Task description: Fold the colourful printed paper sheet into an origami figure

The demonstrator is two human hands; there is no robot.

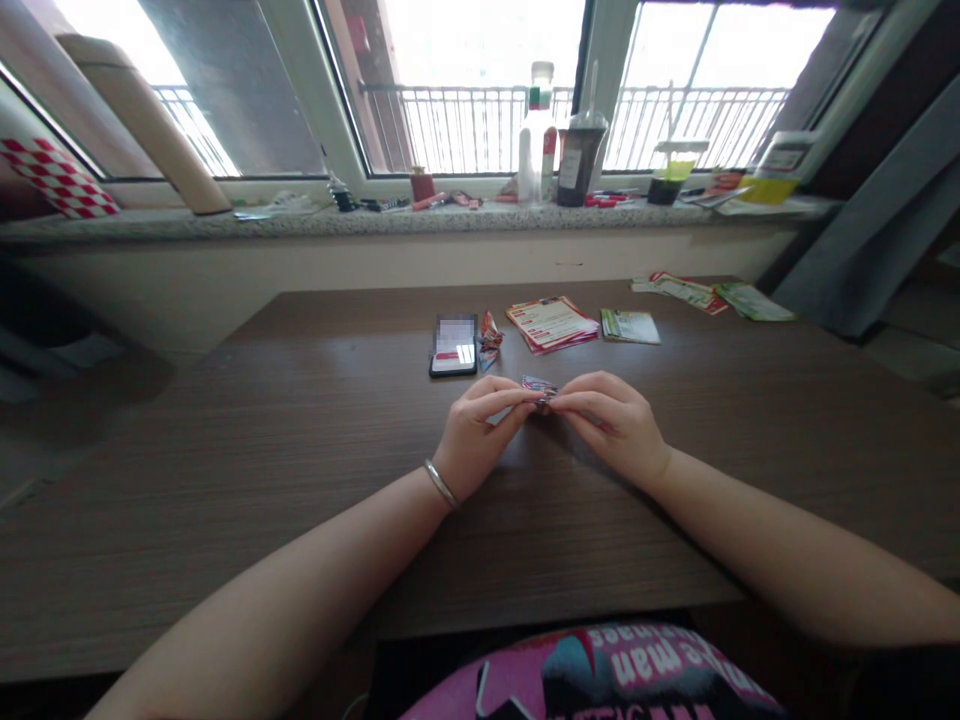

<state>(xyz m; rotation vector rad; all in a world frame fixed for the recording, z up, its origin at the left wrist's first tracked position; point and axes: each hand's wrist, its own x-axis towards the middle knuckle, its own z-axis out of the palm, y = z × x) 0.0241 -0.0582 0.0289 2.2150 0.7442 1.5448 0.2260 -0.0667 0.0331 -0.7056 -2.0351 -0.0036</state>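
Note:
A small folded piece of printed paper (538, 384) is pinched between both hands above the middle of the table. My left hand (484, 428), with a silver bangle at the wrist, is closed on its left side. On the opposite side, the thumb and fingers of my right hand (613, 420) are closed on the same paper. The fingers hide much of it, so its full shape cannot be made out. Just beyond my left hand lies another folded paper piece (490, 338), orange, red and blue, beside a phone (454, 346) with a lit screen.
Past my hands lie a stack of red-edged printed sheets (553, 325) and a smaller green-white stack (630, 327). More leaflets (686, 291) are spread at the table's far right. Bottles (535, 150), cups (577, 165) and small items line the windowsill (300, 232).

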